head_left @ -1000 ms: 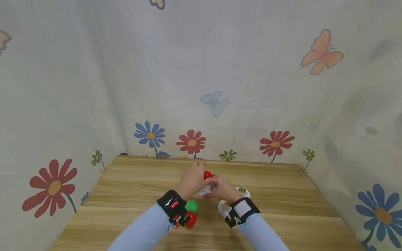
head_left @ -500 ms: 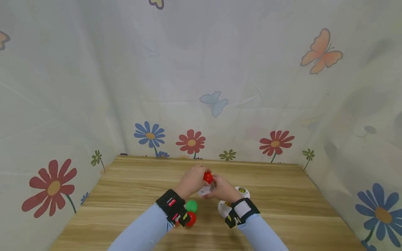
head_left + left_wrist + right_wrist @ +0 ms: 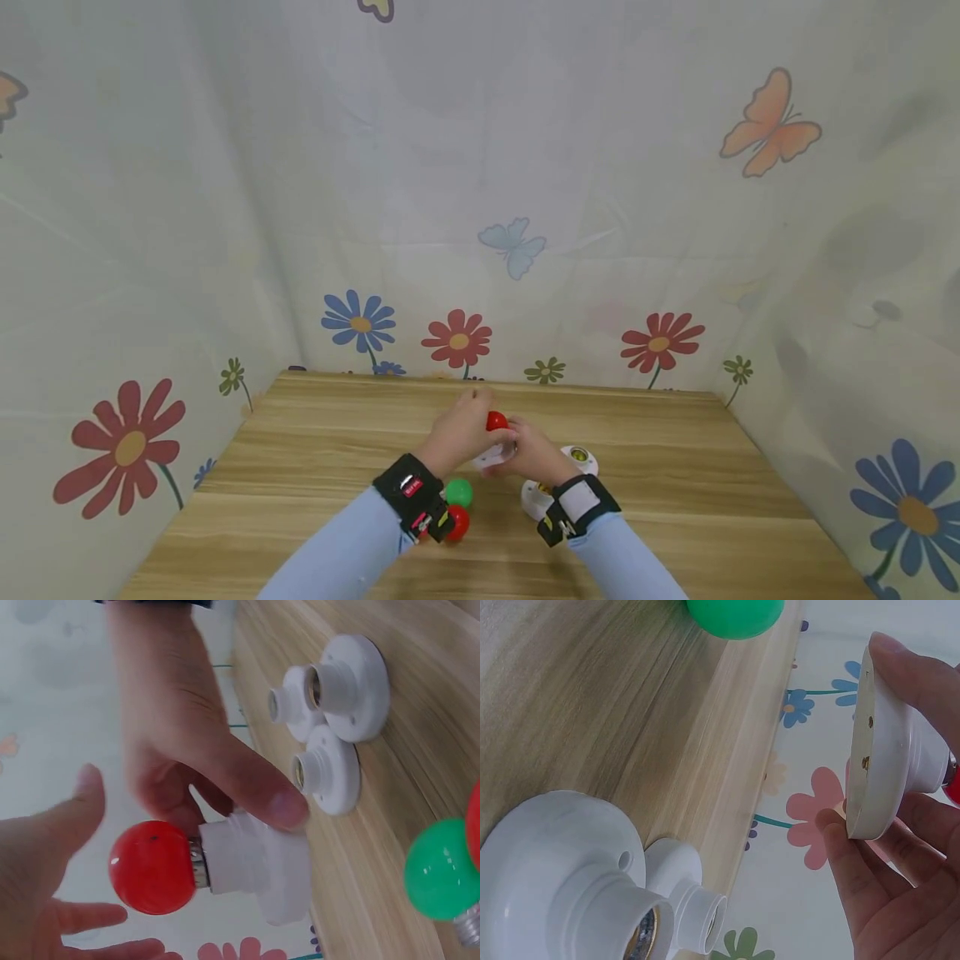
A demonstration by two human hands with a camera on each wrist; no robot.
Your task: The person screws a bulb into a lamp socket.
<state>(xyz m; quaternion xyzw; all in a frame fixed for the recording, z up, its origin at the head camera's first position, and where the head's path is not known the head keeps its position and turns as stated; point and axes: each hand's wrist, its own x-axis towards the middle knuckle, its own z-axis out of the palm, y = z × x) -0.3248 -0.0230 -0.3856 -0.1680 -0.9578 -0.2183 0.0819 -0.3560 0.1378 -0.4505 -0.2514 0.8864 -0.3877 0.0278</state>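
Note:
A white lamp holder (image 3: 259,862) is held up above the wooden table by my right hand (image 3: 199,735), thumb and fingers pinching the edge of its round base. In its socket sits a red light bulb (image 3: 152,868), part of the metal cap showing outside the collar. My left hand (image 3: 45,855) is spread around the bulb; in the left wrist view its thumb and fingers stand apart from the glass. From the head view, the left hand (image 3: 461,429) partly covers the bulb (image 3: 497,421). The right wrist view shows the flat underside of the lamp holder (image 3: 889,765).
Several more white lamp holders (image 3: 349,686) stand on the table to the right, sockets facing up. A green bulb (image 3: 458,493) and another red bulb (image 3: 456,523) lie near my left wrist. Patterned cloth (image 3: 570,325) hangs behind the table (image 3: 322,450).
My left hand has shifted about the red bulb: half a second ago its thumb was off the bulb's front, now it lies across it in the head view. The right hand stays put.

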